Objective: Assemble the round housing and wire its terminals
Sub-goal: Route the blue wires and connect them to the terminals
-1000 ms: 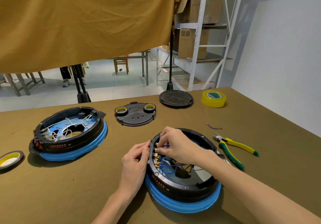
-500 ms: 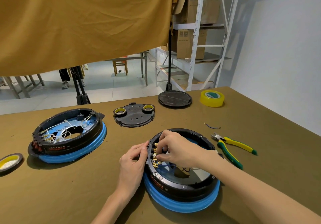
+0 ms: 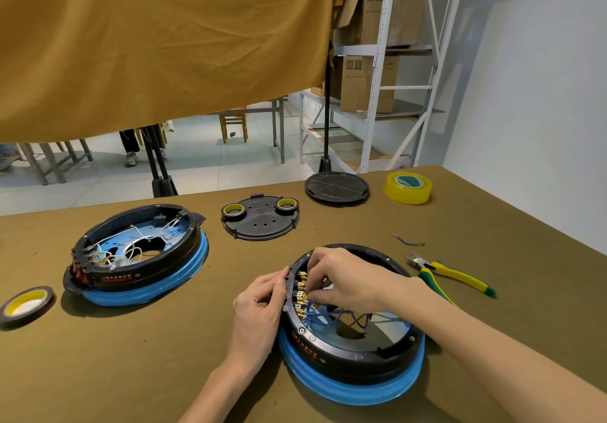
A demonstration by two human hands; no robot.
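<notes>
1. The room is showing a hanging cloth [image 3: 157, 45] and shelves [image 3: 387, 61] behind a covered table [image 3: 131, 357].
2. The round housing [image 3: 354, 353] is sitting near the table's front edge, its terminal row [image 3: 300, 294] running along the left wall.
3. The left hand [image 3: 262, 304] is bracing that wall outside, fingers curled on it.
4. The right hand [image 3: 345, 278] is reaching inside, seemingly pinching a blue wire [image 3: 325, 314] end at the terminals, directly left of its fingertips.

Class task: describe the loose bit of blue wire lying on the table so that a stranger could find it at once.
Start at the round housing under both hands, then look right to the yellow-green pliers. Just beyond their jaws lies the short blue wire, alone on the cloth, unlike the blue wires inside the housing.
</notes>
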